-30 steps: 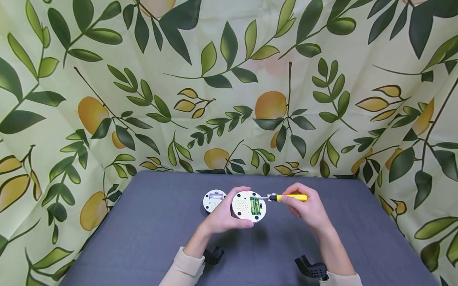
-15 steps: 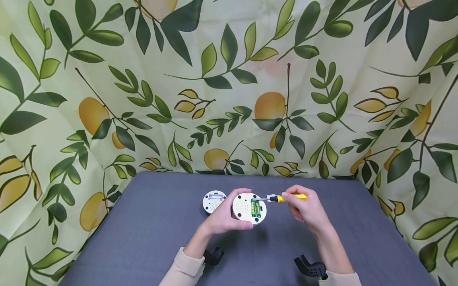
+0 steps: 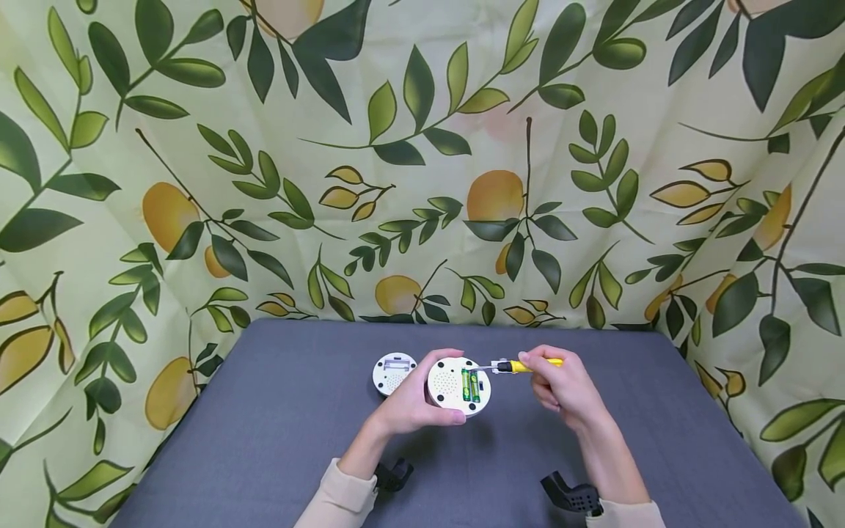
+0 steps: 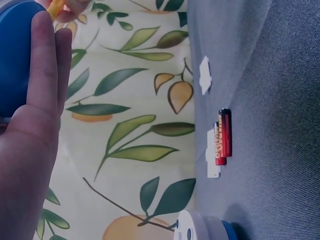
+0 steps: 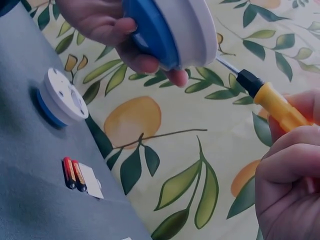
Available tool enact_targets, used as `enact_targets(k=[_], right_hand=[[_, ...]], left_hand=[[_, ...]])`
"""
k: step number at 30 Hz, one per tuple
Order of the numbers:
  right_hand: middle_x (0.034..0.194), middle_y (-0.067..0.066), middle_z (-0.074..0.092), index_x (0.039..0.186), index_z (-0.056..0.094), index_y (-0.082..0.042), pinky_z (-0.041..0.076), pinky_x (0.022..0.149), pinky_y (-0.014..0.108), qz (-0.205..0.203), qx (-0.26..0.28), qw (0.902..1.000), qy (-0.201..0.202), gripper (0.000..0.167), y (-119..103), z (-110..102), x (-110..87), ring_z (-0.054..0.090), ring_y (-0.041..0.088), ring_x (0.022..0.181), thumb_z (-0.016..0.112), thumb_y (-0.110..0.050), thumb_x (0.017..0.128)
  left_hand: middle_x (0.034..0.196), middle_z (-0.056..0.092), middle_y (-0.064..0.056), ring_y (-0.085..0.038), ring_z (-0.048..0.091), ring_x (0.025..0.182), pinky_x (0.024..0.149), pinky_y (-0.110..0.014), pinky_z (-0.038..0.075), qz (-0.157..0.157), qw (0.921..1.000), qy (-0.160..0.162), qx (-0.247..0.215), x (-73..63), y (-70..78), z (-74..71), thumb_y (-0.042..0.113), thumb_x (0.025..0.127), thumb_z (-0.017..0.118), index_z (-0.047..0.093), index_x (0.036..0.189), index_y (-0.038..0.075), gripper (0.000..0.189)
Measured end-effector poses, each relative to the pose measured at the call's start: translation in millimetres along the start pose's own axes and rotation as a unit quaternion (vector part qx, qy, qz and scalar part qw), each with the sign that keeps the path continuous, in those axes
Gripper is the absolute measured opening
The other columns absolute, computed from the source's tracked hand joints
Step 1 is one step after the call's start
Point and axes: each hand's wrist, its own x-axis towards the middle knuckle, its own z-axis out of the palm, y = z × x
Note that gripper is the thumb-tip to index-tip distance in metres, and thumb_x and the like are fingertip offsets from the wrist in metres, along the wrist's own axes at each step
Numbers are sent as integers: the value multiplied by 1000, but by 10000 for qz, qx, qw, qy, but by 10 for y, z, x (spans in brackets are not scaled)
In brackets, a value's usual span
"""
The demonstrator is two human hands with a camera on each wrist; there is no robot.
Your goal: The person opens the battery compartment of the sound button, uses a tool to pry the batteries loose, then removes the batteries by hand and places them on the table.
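Note:
My left hand (image 3: 419, 400) holds a round device (image 3: 449, 385), white on its perforated underside and blue on the other face (image 4: 15, 60), between thumb and fingers. The underside is turned up, with dark round feet and two green batteries (image 3: 471, 385) side by side in its compartment. A screwdriver (image 5: 282, 107) with a yellow and black handle is pinched in my right hand (image 3: 561, 381). Its metal shaft points left, the tip at the upper end of the batteries in the head view. In the right wrist view the device's rim hides the tip.
A second round white-and-blue device (image 3: 394, 372) lies underside up on the grey table (image 3: 297, 440), its battery compartment empty. Two red and black batteries (image 4: 223, 135) lie beside a small white cover (image 5: 91, 181); another small white piece (image 4: 205, 75) lies nearby. A leaf-patterned cloth (image 3: 422, 220) rises behind.
The fingers of my right hand have shifted and tucked in slightly around the screwdriver handle. The tip stays at the battery compartment, and my left hand keeps the device nearly still.

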Motion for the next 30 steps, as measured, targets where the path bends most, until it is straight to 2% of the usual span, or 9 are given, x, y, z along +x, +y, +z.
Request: enact_targets(k=[7, 11, 15, 22, 26, 30], right_hand=[[50, -4, 34, 85, 60, 1, 22, 36, 23, 246, 391, 9989, 104, 22, 0, 24, -1, 31, 8, 37, 67, -15, 98], [50, -4, 34, 83, 60, 1, 22, 36, 24, 221, 469, 9985, 166, 23, -15, 39, -7, 31, 8, 37, 68, -15, 98], [50, -3, 35, 82, 60, -4, 23, 36, 23, 150, 536, 9983, 191, 19, -20, 52, -7, 32, 8, 37, 65, -11, 99], [57, 1, 49, 92, 62, -4, 40, 41, 21, -14, 186, 9997, 167, 14, -17, 61, -13, 48, 12, 44, 67, -14, 99], [67, 7, 58, 100, 62, 2, 50, 49, 25, -92, 1, 9999, -49, 16, -35, 36, -28, 59, 18, 53, 69, -12, 97], [76, 14, 62, 108, 63, 6, 56, 55, 31, -243, -367, 9989, -189, 21, -62, 15, -46, 64, 27, 61, 71, -10, 96]], left_hand=[[121, 58, -13, -20, 66, 98, 81, -32, 58, 0, 10000, -51, -79, 2, -3, -8, 8, 77, 84, 39, 149, 14, 85], [121, 58, -13, -21, 66, 98, 82, -32, 58, -24, 9999, -46, -93, 4, -5, -5, 9, 78, 84, 39, 149, 15, 85], [122, 58, -12, -20, 66, 99, 82, -32, 58, -37, 10000, -10, -75, 4, -6, -6, 10, 78, 85, 38, 149, 16, 85], [128, 55, -12, -20, 65, 100, 84, -31, 57, -19, 9999, 141, -30, -10, -23, -16, 10, 78, 85, 37, 149, 16, 86], [128, 54, -11, -20, 65, 100, 84, -31, 57, -7, 9999, 151, -30, -13, -32, -29, 12, 78, 85, 37, 149, 15, 87], [128, 54, -11, -20, 64, 101, 86, -30, 56, 21, 9998, 193, -17, -3, -12, -38, 14, 78, 85, 36, 150, 15, 87]])
